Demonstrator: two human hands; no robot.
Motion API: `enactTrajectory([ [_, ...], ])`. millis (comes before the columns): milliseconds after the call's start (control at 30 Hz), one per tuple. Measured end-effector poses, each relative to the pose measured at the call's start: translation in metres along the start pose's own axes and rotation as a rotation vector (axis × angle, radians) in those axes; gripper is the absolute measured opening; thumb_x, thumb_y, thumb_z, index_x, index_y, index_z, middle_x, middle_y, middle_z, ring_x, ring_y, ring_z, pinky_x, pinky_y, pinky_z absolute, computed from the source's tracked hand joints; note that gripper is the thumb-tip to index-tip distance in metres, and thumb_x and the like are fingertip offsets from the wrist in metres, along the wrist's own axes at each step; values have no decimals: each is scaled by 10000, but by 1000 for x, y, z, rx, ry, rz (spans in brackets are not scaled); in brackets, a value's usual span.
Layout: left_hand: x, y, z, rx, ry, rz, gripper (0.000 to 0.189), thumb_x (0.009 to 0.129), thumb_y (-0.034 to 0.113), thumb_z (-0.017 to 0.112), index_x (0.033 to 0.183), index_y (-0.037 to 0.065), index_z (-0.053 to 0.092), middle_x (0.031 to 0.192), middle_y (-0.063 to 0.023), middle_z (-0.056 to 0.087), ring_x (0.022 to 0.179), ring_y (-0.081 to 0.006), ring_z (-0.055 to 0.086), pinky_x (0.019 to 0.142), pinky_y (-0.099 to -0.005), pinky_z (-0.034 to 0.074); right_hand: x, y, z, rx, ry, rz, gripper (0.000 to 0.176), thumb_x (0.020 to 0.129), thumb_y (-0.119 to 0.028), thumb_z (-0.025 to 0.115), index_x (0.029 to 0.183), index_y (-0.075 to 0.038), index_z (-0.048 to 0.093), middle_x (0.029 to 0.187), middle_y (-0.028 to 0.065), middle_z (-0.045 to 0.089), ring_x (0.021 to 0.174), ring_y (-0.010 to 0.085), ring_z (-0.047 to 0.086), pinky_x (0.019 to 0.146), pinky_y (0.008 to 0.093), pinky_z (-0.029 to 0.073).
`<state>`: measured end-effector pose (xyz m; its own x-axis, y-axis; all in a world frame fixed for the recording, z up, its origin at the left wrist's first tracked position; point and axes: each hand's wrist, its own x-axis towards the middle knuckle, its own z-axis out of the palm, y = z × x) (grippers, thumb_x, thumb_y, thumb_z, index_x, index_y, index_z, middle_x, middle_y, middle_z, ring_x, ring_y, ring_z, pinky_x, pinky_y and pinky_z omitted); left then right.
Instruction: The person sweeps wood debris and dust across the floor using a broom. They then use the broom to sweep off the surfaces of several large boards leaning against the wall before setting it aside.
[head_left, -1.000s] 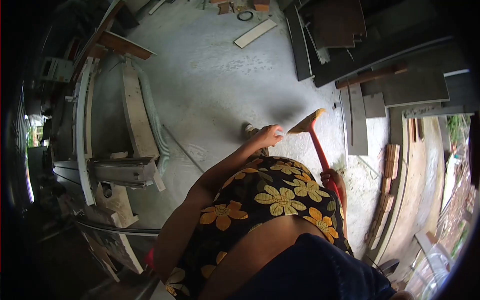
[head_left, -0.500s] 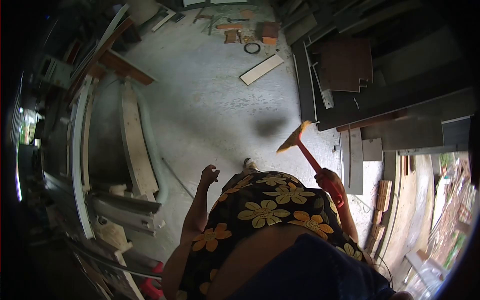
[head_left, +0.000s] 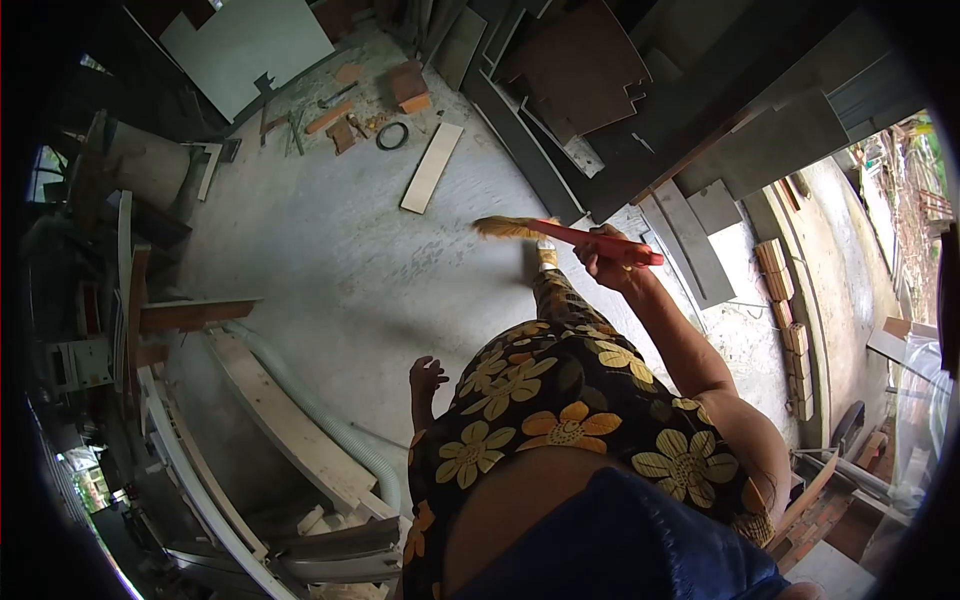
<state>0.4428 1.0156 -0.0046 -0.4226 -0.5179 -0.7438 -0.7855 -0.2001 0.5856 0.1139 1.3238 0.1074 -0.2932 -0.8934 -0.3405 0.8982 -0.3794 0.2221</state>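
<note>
My right hand [head_left: 607,257] is wrapped round the red handle of a small hand broom [head_left: 570,235]. The broom lies nearly level in front of me, its straw-coloured bristles [head_left: 503,227] pointing left, above the concrete floor. Beside my flower-patterned clothing [head_left: 565,425] hangs my left hand [head_left: 427,375], its fingers loosely bent and apart with nothing in them. One shoe [head_left: 546,256] shows just below the broom, stepping forward on the floor.
A pale board [head_left: 432,168] lies flat ahead, near a black ring [head_left: 392,136] and several wood scraps. Dark panels [head_left: 575,70] are stacked on the right. Long planks [head_left: 290,415] and a pale ribbed hose [head_left: 330,425] run along the left.
My view has turned to the right and moved forward. My right hand has raised the broom, swinging its bristles round to the left. My left hand stays low at my side.
</note>
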Motion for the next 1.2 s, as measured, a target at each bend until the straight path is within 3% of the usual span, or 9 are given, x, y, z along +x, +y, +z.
enactTrajectory([
  [233, 27, 224, 105, 238, -224, 683, 404, 785, 145, 606, 1136, -9, 477, 829, -132, 613, 710, -184, 613, 592, -294, 493, 82, -56, 47, -259, 231, -108, 328, 809, -232, 464, 977, 43, 525, 601, 26, 479, 536, 116, 497, 446, 203, 451],
  [367, -4, 363, 161, 296, -339, 925, 406, 781, 136, 614, 1145, 25, 473, 798, -123, 610, 670, -211, 612, 600, -305, 483, 112, -109, 49, -251, 201, 129, 260, 865, -280, 444, 853, -24, 491, 611, 54, 482, 527, 140, 514, 427, 252, 479],
  [500, 25, 387, 172, 407, -244, 990, 409, 775, 138, 618, 1143, 32, 474, 786, -126, 607, 666, -242, 613, 594, -324, 480, 96, -164, 59, -685, 150, 113, 290, 788, -284, 622, 914, -59, 488, 741, 75, 538, 605, 148, 543, 518, 230, 493],
  [633, 62, 357, 155, 421, -164, 717, 400, 775, 176, 615, 1121, 14, 495, 780, -141, 608, 647, -243, 612, 600, -336, 478, 107, -223, 78, -2012, -345, -457, 341, 684, -217, 728, 926, -56, 549, 748, 61, 564, 666, 135, 558, 546, 233, 479],
  [700, 78, 335, 145, 377, -190, 579, 392, 776, 179, 608, 1111, 4, 504, 776, -141, 610, 643, -229, 612, 604, -331, 478, 116, -237, 98, -1900, 23, -406, 303, 706, -157, 675, 956, -30, 562, 720, 69, 566, 608, 138, 559, 482, 251, 474],
  [733, 79, 331, 140, 357, -201, 535, 387, 778, 178, 602, 1108, 0, 505, 771, -138, 610, 647, -218, 611, 603, -326, 478, 118, -239, 115, -1408, 496, -195, 275, 746, -115, 611, 993, -7, 556, 699, 82, 565, 541, 144, 558, 420, 263, 471],
  [967, 109, 330, 128, 170, -376, 391, 407, 790, 237, 598, 1112, 3, 512, 779, -104, 613, 667, -178, 610, 614, -313, 484, 147, -348, 99, -1496, 824, -733, 166, 763, -27, 522, 926, 4, 541, 575, 43, 509, 441, 126, 498, 366, 266, 407],
  [1067, 91, 426, 170, 3, -572, 274, 450, 829, 235, 575, 1198, 22, 428, 923, -127, 577, 750, -168, 602, 642, -273, 491, 160, -277, 84, -1338, 814, -1175, 176, 775, 4, 493, 951, -2, 504, 584, 33, 491, 424, 124, 482, 354, 273, 405],
  [1200, 50, 517, 216, 5, -858, 261, 788, 773, 299, 620, 1344, -5, 169, 1133, -198, 470, 988, -255, 542, 768, -371, 482, 201, -192, 64, -1416, 639, -1354, 486, 764, 29, 505, 1229, -49, 385, 752, 26, 485, 588, 91, 476, 480, 219, 402],
])
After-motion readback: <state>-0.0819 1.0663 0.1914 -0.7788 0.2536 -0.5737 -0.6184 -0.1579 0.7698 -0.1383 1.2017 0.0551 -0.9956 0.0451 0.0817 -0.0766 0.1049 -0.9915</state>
